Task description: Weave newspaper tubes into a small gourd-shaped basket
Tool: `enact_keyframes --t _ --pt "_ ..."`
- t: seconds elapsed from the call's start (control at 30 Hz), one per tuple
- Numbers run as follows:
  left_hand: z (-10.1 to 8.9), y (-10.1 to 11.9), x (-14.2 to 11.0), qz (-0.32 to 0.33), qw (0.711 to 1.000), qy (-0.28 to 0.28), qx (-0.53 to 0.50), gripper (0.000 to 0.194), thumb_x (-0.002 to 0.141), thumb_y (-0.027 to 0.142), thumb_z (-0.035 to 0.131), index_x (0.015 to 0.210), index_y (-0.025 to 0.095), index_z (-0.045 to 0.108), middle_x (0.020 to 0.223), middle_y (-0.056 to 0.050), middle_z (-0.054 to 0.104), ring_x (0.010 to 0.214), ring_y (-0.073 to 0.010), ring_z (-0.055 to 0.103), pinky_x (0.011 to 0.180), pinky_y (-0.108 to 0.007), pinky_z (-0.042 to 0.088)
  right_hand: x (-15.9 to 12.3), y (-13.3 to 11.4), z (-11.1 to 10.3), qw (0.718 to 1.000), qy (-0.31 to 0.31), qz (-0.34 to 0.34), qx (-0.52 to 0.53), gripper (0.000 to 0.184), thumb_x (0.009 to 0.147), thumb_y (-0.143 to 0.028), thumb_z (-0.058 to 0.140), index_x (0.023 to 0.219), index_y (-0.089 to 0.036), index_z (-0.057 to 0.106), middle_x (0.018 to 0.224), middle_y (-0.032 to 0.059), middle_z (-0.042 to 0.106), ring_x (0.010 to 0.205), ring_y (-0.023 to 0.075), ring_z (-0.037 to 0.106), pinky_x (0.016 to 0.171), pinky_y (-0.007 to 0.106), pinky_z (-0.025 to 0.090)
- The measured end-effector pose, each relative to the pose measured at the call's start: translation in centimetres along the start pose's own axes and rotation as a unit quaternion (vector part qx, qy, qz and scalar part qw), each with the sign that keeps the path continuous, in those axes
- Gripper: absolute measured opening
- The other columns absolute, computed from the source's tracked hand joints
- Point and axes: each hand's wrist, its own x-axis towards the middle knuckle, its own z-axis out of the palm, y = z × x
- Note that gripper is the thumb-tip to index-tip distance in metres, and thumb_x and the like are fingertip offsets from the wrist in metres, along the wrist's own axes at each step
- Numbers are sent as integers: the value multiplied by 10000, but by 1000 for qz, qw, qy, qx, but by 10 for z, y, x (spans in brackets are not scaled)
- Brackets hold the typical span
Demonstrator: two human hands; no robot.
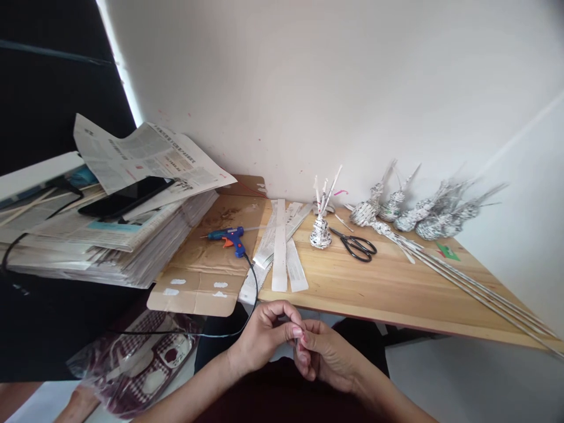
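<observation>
My left hand [267, 333] and my right hand [328, 351] meet in front of the table's near edge, thumbs and forefingers pinched together. Whatever lies between the fingertips is too small or hidden to make out. Nearest beyond them are flat newspaper strips [279, 252], laid crosswise on the wood. A small woven paper vase [321, 236] stands upright behind, with rolled paper ends sticking up from its neck. Black-handled scissors [358, 247] lie to its right. To the left, a blue glue gun [233, 238] rests on a cardboard sheet [198, 267].
Several woven paper pieces [427, 220] stand along the wall at the right. Long rolled paper sticks [476, 288] overhang the table's right edge near a green card [448, 251]. A newspaper stack [132, 252] bears a phone [127, 197]. The glue gun's cord [215, 335] trails past my left hand.
</observation>
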Motion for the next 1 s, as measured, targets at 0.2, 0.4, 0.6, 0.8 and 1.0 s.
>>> enact_keyframes --t 0.2,0.4,0.6,0.8,1.0 --pt "0 -2 -1 -9 999 -53 -4 403 853 480 792 808 124 608 666 -33 667 585 -99 604 610 -212 459 0 -2 3 999 11 -27 -37 540 627 -554 939 699 -164 572 528 -18 605 433 78 530 408 182 349" --pt "1 2 0 -6 996 -90 -8 402 909 514 715 859 151 552 671 -38 686 595 -153 675 622 -253 500 -1 -6 6 995 41 -64 -63 527 667 -560 914 677 -168 562 541 -14 618 455 78 529 435 193 343" --pt "3 19 -2 19 996 -71 54 398 904 520 718 861 151 574 690 -19 657 638 -126 625 662 -249 492 -10 -19 15 991 44 -102 -74 503 678 -548 913 649 -181 570 549 -14 638 493 96 549 475 210 367" --pt "1 21 1 41 999 17 29 347 844 431 809 845 136 626 741 -13 670 647 -94 635 622 -204 540 -15 -32 14 993 21 -108 -32 302 719 -393 920 796 -189 711 632 -22 670 547 93 574 533 222 423" --pt "-2 17 4 22 998 43 -29 276 773 309 879 896 119 721 825 -56 772 746 -138 730 679 -235 598 -17 -37 8 985 48 -141 -83 272 751 -371 884 734 -183 689 649 -10 675 539 93 550 514 242 404"
